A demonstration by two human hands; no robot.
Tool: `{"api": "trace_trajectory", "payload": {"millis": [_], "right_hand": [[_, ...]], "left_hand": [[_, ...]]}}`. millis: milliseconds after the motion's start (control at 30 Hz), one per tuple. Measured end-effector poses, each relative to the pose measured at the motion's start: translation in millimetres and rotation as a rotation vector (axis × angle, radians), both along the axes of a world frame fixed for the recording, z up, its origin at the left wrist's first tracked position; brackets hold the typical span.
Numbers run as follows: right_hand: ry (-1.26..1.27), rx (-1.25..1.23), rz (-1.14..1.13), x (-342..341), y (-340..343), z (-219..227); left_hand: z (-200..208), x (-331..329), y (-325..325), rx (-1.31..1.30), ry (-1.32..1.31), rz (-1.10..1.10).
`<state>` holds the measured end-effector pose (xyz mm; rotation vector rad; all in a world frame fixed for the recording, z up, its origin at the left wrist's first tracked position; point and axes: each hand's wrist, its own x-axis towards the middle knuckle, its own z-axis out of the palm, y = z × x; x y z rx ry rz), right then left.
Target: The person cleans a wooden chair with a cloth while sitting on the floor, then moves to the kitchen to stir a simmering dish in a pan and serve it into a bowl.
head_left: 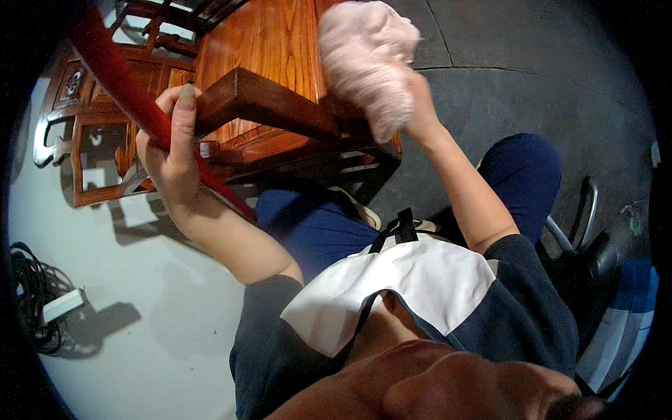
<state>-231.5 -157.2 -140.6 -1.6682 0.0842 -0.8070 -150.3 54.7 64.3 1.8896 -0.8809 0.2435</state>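
Observation:
A glossy brown wooden chair [259,42] with a carved, openwork back stands before me. My left hand [175,150] is wrapped round a long dark red bar [115,73], which runs slantwise past the chair. Its thumb lies over the bar, close to the square corner of a wooden chair arm [234,94]. In my right hand [420,112] is a bunched, pale pink cloth [367,59], held at the seat's right edge. The cloth hides most of the fingers and is a little blurred.
Black cables [35,294] with a white power strip [63,306] are at the lower left, against a pale surface. A dark grey floor [490,91] extends on the right. A curved metal frame [588,210] and a blue-and-white package [623,329] are beside me on the right.

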Motion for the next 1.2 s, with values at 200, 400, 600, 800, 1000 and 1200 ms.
{"api": "trace_trajectory", "payload": {"millis": [200,400,600,800,1000,1200], "right_hand": [[0.251,-0.499,-0.286,49,-19,14],[0.335,-0.423,-0.295,92,-39,8],[0.397,-0.612,-0.183,74,-53,12],[0.570,-0.402,-0.210,9,-156,-38],[0.481,-0.018,0.077,-51,-258,-31],[0.896,-0.369,-0.223,-35,-202,-19]], "left_hand": [[-4,12,-6,0.036,-0.092,-0.083],[-2,11,3,0.054,-0.109,0.001],[3,9,2,0.159,-0.167,0.073],[0,10,3,0.128,-0.111,0.045],[2,2,-1,0.058,-0.077,0.027],[2,3,-1,0.051,-0.067,-0.009]]}}
